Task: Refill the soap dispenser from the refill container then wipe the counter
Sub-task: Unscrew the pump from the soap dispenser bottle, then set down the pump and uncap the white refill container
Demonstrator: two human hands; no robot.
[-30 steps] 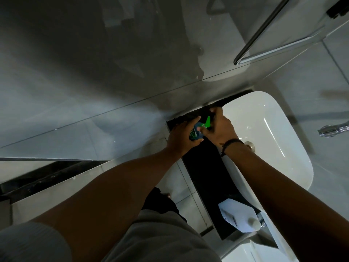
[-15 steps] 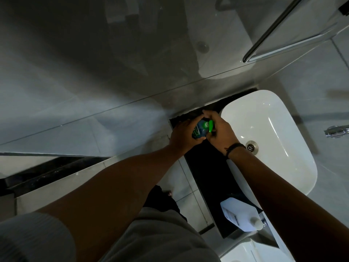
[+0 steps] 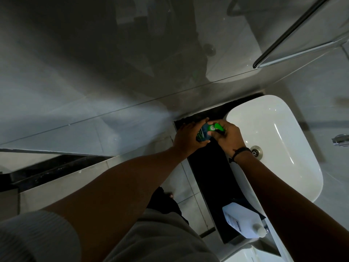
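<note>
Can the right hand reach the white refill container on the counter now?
Probably not at once: the right hand is busy on the green pump of the soap dispenser. Nothing blocks the refill container.

The soap dispenser sits at the desk's far end, the refill container at its near edge, the sink to their right.

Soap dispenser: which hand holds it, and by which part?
Left hand grips the soap dispenser by its body; right hand holds its green pump top.
</note>
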